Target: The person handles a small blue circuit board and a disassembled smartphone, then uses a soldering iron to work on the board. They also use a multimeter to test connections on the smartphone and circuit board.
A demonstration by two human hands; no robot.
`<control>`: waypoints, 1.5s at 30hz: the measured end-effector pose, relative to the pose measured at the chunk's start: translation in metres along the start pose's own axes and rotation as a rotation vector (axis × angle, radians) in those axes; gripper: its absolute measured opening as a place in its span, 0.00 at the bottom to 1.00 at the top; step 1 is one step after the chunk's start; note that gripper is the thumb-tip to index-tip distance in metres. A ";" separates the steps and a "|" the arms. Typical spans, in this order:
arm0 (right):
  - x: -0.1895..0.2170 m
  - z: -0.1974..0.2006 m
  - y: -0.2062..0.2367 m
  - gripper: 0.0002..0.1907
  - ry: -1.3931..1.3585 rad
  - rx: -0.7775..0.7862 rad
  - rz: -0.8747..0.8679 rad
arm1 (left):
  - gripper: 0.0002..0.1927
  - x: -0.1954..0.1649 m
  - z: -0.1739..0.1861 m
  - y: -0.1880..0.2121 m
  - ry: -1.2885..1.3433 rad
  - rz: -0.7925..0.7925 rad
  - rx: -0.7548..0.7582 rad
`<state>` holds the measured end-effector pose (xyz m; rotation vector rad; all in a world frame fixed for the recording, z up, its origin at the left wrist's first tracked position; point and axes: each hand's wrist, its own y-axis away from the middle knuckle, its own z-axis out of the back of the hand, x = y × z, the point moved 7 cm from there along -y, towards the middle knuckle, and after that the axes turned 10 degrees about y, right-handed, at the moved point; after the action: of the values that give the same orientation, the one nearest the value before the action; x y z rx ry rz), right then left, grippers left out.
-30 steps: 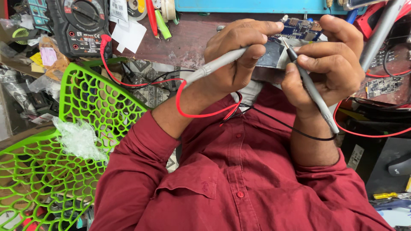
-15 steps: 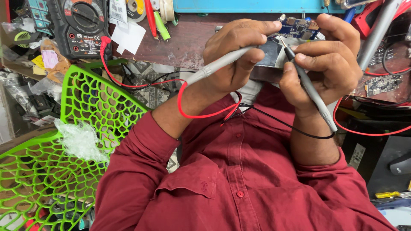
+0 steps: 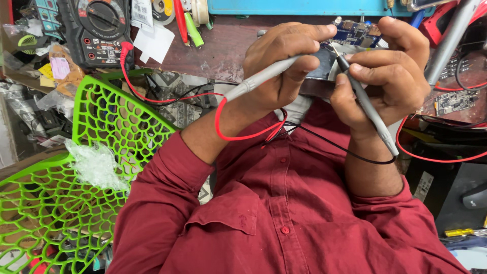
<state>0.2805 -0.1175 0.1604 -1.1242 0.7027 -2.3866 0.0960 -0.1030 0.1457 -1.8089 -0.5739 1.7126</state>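
left hand (image 3: 284, 66) closed around a grey probe (image 3: 258, 80) with a red wire (image 3: 238, 136) trailing from it, fingers wrapped tight along the shaft. right hand (image 3: 388, 76) closed on a second grey probe (image 3: 366, 104), this one with a black wire (image 3: 345, 149), pinched pen-style between thumb and forefinger. small blue circuit board (image 3: 355, 31) held up between both hands, just above the chest and in front of the workbench (image 3: 223, 48), with the right probe's metal tip set against a point near its edge; left probe's tip hidden behind the fingers, so contact there cannot be told. best done with both tips steady and wrists braced against each other, light pressure only, no sliding across neighbouring pads, wires kept slack and clear of the board. worth keeping the black meter (image 3: 99, 30) on the bench within sight, red lead plugged into its socket. as for containers: a green plastic mesh basket (image 3: 61, 203) to the left, tipped on its side, holding little more than a crumpled clear plastic bag (image 3: 94, 165) resting on its lattice; a blue tray (image 3: 299, 7) along the top edge, contents out of view.
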 end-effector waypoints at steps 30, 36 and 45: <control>0.000 -0.001 0.004 0.11 -0.015 0.020 -0.009 | 0.09 -0.003 0.000 0.000 -0.032 -0.072 -0.029; -0.001 0.005 0.002 0.11 -0.011 0.004 -0.040 | 0.18 -0.001 -0.001 0.001 -0.009 0.002 0.007; -0.005 0.003 -0.001 0.11 -0.033 -0.041 -0.002 | 0.24 -0.006 -0.004 -0.003 -0.095 -0.092 0.056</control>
<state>0.2858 -0.1151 0.1597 -1.1787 0.7426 -2.3597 0.0995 -0.1048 0.1525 -1.6445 -0.6320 1.7419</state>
